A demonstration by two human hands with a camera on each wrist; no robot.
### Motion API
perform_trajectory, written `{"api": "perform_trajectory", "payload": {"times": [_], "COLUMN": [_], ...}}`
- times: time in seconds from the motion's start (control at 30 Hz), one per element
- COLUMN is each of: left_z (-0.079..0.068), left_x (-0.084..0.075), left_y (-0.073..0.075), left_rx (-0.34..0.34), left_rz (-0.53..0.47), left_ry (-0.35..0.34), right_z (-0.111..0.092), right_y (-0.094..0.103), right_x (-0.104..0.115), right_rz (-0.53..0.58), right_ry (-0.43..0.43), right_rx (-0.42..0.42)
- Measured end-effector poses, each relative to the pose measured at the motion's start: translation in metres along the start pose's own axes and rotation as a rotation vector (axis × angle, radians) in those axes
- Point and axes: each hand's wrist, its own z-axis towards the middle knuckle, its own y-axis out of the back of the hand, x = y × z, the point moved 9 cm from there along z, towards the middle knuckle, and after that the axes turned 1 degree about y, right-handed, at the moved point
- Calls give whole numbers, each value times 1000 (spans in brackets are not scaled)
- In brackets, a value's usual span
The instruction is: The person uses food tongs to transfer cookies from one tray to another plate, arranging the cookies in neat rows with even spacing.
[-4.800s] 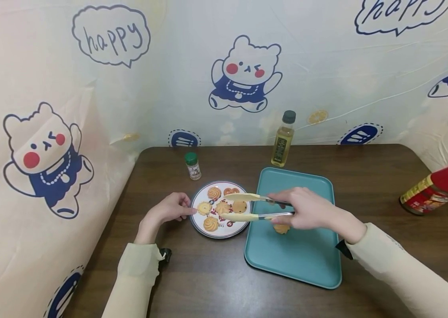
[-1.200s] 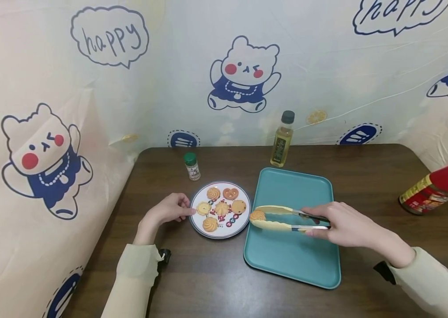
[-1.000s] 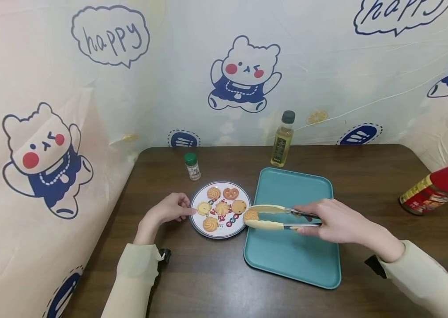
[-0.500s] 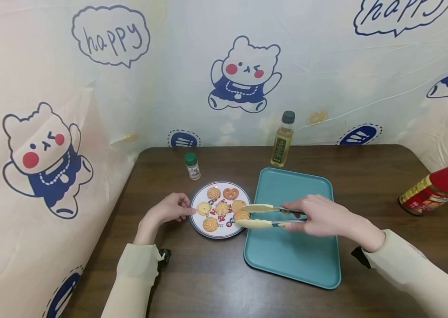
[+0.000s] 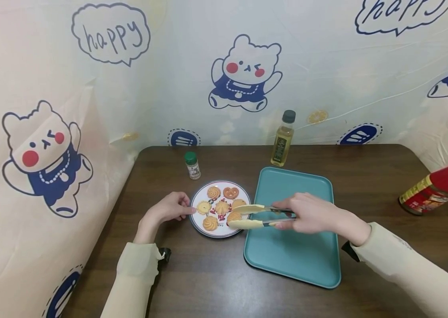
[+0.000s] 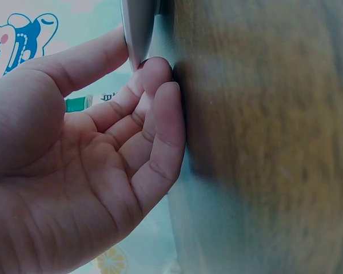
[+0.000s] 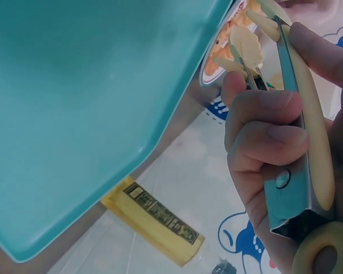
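My left hand (image 5: pixel 171 207) pinches the left rim of a round white plate (image 5: pixel 197 226), with the thumb on top; in the left wrist view its other fingers are bent near the tabletop. Several cookies lie on the plate, among them a pretzel-shaped cookie (image 5: pixel 230 193). My right hand (image 5: pixel 310 213) grips metal tongs (image 7: pixel 314 131) with cream-coloured tips, reaching left from above the teal tray (image 5: pixel 295 260). Between the tips, over the plate's right side, is a round swirled cookie (image 5: pixel 233 217). Whether the tips press on it I cannot tell. One tip partly covers another cookie (image 5: pixel 238 203).
Behind the plate stands a small green-capped shaker (image 5: pixel 193 165). An oil bottle (image 5: pixel 282 139) is upright behind the tray. Far right is a red bottle (image 5: pixel 438 187) with a yellow cap. A printed cloth (image 5: pixel 148 97) hangs behind the brown table (image 5: pixel 192 274).
The cookie, on the tray 4.8 s ago, has been carried left in the tongs over the tray's edge to the plate's right side. My left hand stays at the rim.
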Motion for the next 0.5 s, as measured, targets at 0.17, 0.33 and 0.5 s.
{"api": "perform_trajectory", "payload": {"times": [0.17, 0.33, 0.5], "left_z": [-1, -1, -2], "left_x": [-1, -2, -2], "left_y": [1, 0, -1], "left_rx": [3, 9, 10], "left_rz": [-7, -8, -8], "left_ry": [2, 1, 4], "right_z": [4, 8, 11], "right_y": [-1, -2, -3], "right_x": [5, 9, 10], "right_rz": [-7, 1, -12], "right_ry": [-8, -3, 5], "right_rx": [24, 42, 47]}}
